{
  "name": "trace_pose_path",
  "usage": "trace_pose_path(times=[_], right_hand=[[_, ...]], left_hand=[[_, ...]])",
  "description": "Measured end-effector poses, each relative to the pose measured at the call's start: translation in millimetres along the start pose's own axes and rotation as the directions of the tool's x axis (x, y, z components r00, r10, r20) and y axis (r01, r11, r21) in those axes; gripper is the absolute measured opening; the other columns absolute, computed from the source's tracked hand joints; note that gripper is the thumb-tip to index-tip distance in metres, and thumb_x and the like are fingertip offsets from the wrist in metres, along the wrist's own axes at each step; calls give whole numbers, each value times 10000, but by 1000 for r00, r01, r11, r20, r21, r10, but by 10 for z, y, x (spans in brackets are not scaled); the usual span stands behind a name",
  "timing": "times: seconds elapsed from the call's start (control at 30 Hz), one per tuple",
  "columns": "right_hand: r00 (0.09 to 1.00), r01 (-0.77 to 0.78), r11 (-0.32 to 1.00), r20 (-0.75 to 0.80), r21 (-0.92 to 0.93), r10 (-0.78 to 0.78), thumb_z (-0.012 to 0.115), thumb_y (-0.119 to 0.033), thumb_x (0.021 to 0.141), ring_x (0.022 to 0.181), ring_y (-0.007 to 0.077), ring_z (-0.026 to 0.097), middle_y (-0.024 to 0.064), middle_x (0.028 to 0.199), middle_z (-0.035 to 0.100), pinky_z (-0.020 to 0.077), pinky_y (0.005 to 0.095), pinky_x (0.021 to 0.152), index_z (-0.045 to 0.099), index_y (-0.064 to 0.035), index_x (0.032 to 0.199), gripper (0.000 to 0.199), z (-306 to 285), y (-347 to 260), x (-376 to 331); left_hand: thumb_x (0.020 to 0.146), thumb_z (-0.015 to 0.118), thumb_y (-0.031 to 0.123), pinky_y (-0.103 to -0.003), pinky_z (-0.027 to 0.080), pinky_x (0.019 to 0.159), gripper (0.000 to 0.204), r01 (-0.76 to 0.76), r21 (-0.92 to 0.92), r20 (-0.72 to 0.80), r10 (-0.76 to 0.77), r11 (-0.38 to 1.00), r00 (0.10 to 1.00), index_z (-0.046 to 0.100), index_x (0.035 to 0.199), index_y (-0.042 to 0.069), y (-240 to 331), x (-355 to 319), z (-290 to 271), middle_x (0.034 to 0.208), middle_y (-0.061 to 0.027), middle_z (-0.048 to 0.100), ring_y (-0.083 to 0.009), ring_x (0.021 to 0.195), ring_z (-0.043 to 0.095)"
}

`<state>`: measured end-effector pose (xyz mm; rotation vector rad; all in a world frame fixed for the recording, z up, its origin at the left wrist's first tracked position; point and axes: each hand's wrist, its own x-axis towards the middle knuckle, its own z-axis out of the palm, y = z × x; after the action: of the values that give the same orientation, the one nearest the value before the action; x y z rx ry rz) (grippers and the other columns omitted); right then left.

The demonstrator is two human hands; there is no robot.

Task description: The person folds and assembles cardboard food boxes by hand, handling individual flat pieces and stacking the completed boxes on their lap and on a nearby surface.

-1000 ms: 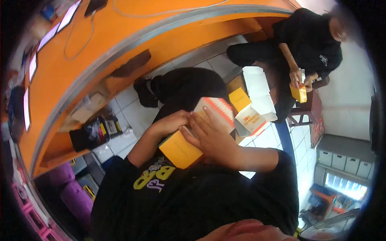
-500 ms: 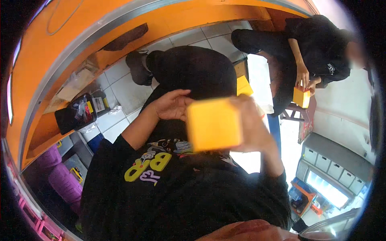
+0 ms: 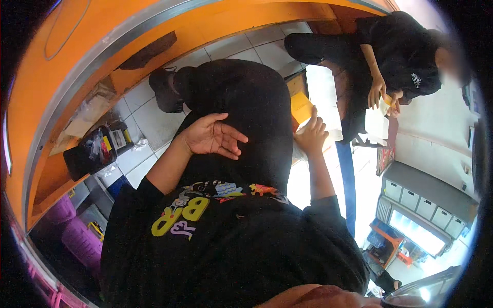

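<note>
My left hand (image 3: 213,136) rests palm up on my black-trousered thigh (image 3: 246,113), fingers spread and holding nothing. Beyond my right knee, my right hand (image 3: 310,136) reaches down with its index finger stretched toward a yellow carton (image 3: 300,105) and a stack of flat white cartons (image 3: 323,95) on the floor. Its fingers lie loose against the stack, gripping nothing that I can see. What is under its palm is hidden.
Another person in black (image 3: 400,56) sits at the upper right, both hands on a small pale carton (image 3: 384,105). A curved orange counter (image 3: 77,61) runs along the left, with a black bag (image 3: 95,151) and purple bins (image 3: 72,233) beneath it. White drawers (image 3: 421,197) stand at the right.
The yellow carton that both hands held up in front of me is out of my hands. My left hand dropped onto my thigh, and my right hand went down to the cartons on the floor.
</note>
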<state>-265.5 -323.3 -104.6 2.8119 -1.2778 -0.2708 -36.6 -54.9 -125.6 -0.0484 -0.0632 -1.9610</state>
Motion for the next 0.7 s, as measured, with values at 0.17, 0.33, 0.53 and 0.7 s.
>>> trace_pose_path(times=[0.17,0.33,0.53,0.7], right_hand=[[990,143,972,-40,187,-138,784,-629,584,1129,356,495,195,1226,476,409,516,902,132,-125,1502,1234,172,305,-3],[971,238,924,-39,301,-237,798,-585,596,1084,357,534,219,1214,487,433,453,896,152,-81,1489,1211,250,390,-23],[957,250,950,-198,185,-213,802,-584,577,1126,361,468,193,1250,433,364,518,910,60,-65,1486,1284,776,410,-127],[966,214,953,-188,214,-175,773,-624,592,1166,368,427,183,1277,400,322,536,947,26,-79,1483,1285,914,440,-104]], left_hand=[[983,214,516,-566,347,1042,763,-3,-4,-9,3,1000,1000,464,1285,-139,12,18,-2,1014,-227,660,-364,1056,614],[983,207,516,-573,347,1038,764,-17,10,-25,17,1000,1000,488,1265,-136,2,17,1,993,-227,664,-362,1049,618],[980,200,523,-583,347,1031,767,-13,17,-21,13,1000,1000,503,1260,-123,6,24,-30,992,-227,662,-359,1037,620],[991,211,490,-541,357,1046,741,-9,-5,24,9,1000,1000,477,1269,-143,4,60,0,1028,-231,663,-350,1073,616]])
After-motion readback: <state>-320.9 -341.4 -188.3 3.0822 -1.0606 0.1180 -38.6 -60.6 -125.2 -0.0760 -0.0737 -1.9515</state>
